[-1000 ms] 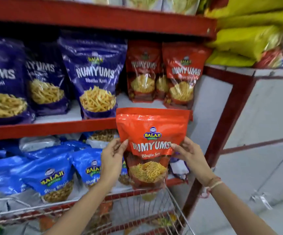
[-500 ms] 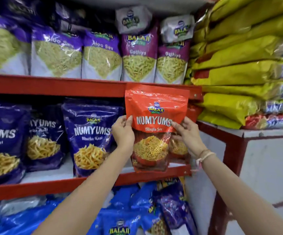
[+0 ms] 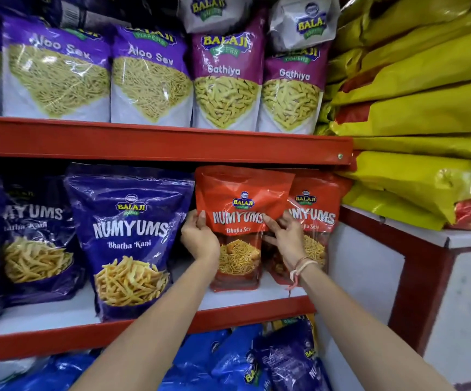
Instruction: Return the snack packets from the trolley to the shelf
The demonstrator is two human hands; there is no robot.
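Red Bhujia Sev packet [image 3: 235,221] upright on the middle shelf [image 3: 155,146], base resting on the white shelf board, top edge just under the red rail above. Held from both sides. Left hand [image 3: 199,238] clamped on the packet's left edge, thumb on the front face near the "N" of the print, fingers wrapped behind. Right hand [image 3: 283,235] on the packet's right edge, thumb across the front just below the print, remaining fingers behind, hidden. Both grips narrow, closed on the packet. Thread band [image 3: 299,268] tied on the right wrist.

Second red packet [image 3: 313,221] of the same kind just beside and slightly behind on the right, partly covered by the held packet and the right hand. Touching or not: cannot tell. Blue Bhatha Kani packet [image 3: 130,235] upright just to the left, near the left hand, narrow gap between. More blue packets [image 3: 31,235] further left, set deeper on the board.

Upper shelf: two Aloo Sev bags [image 3: 56,71], two Gathiya bags [image 3: 226,80], all upright in a row; two small grey bags [image 3: 303,22] perched on top of the Gathiya ones. Lower shelf: loose pile of blue packets [image 3: 228,359], lying tilted. Right of the rack: stack of flat yellow bags [image 3: 415,108] on a white box with red frame [image 3: 440,277].

Trolley out of frame. Edges of the view blurred; small print unreadable.
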